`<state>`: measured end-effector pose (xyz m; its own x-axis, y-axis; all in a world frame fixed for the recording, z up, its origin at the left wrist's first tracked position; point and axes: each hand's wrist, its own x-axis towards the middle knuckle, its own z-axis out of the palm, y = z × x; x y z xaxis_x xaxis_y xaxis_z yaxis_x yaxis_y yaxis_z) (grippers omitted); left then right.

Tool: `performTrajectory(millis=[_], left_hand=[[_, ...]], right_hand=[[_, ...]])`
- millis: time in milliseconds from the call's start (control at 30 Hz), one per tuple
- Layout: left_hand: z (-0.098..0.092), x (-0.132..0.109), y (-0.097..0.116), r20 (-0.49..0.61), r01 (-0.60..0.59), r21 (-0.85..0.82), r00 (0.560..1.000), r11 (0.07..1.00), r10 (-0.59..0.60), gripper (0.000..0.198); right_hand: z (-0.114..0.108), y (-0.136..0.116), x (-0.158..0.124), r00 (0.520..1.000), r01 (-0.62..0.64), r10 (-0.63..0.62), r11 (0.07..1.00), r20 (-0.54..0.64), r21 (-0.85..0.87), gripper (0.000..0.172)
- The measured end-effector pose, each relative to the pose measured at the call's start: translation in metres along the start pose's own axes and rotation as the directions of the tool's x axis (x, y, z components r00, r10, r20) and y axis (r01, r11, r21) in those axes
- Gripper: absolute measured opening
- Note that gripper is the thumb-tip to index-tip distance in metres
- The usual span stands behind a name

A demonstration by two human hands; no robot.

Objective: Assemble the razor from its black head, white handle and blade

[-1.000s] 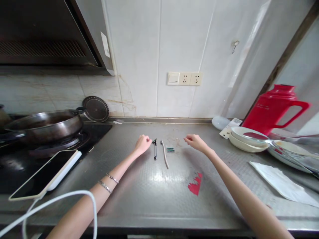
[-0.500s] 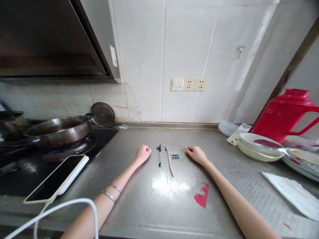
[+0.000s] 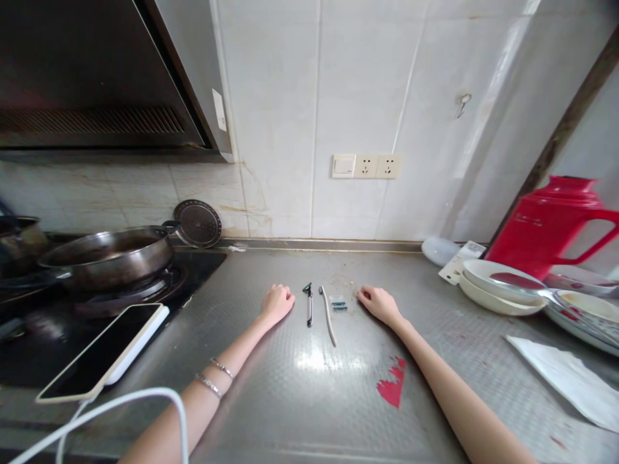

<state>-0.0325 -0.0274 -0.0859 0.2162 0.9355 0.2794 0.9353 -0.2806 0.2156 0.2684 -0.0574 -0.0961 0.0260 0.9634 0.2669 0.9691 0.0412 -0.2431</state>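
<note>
On the steel counter my left hand rests, fingers curled into a loose fist, just left of a razor with a dark head and silver handle. My right hand lies at the other side, also closed, with nothing visible in it. Between the hands, next to the razor, is a slim pale stick with a dark upper end, possibly a toothbrush. Small dark-green strips lie right of it, near my right hand. Neither hand touches these things.
A torn red scrap lies nearer me. At left are a pan on the stove and a phone with a white cable. Stacked plates, a red thermos jug and white paper are at right.
The whole view has shifted very slightly. Both hands stay closed on the counter, and the objects between them keep their places.
</note>
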Motion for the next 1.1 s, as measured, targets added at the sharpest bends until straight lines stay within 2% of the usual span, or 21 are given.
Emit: performTrajectory(millis=[133,267,400,533,733,1100], left_hand=[[0.001,0.000,0.000,-0.002,-0.006,0.004,1.000,1.000,0.006,0.023],[0.003,0.001,-0.001,-0.004,-0.002,0.003,1.000,1.000,0.002,0.022],[0.004,0.001,-0.002,-0.012,-0.020,0.009,1.000,1.000,0.020,0.022],[0.005,0.001,-0.003,-0.023,-0.029,0.011,0.999,1.000,0.029,0.023],[0.005,0.001,-0.003,-0.017,-0.028,0.011,0.999,1.000,0.029,0.023],[0.004,0.000,0.000,-0.003,0.002,0.009,1.000,1.000,-0.002,0.021]], right_hand=[[-0.003,-0.001,-0.002,1.000,0.022,-0.022,0.998,-0.002,0.056,0.029],[-0.008,-0.006,-0.002,0.984,0.175,-0.171,0.938,-0.038,0.300,0.023],[-0.007,-0.014,-0.001,0.944,0.274,-0.328,0.820,0.021,0.502,0.047],[-0.001,-0.018,-0.001,0.921,0.300,-0.383,0.812,0.069,0.500,0.058],[0.002,-0.020,-0.002,0.926,0.322,-0.376,0.829,0.030,0.457,0.059],[-0.001,-0.020,-0.003,0.933,0.298,-0.357,0.834,0.042,0.464,0.058]])
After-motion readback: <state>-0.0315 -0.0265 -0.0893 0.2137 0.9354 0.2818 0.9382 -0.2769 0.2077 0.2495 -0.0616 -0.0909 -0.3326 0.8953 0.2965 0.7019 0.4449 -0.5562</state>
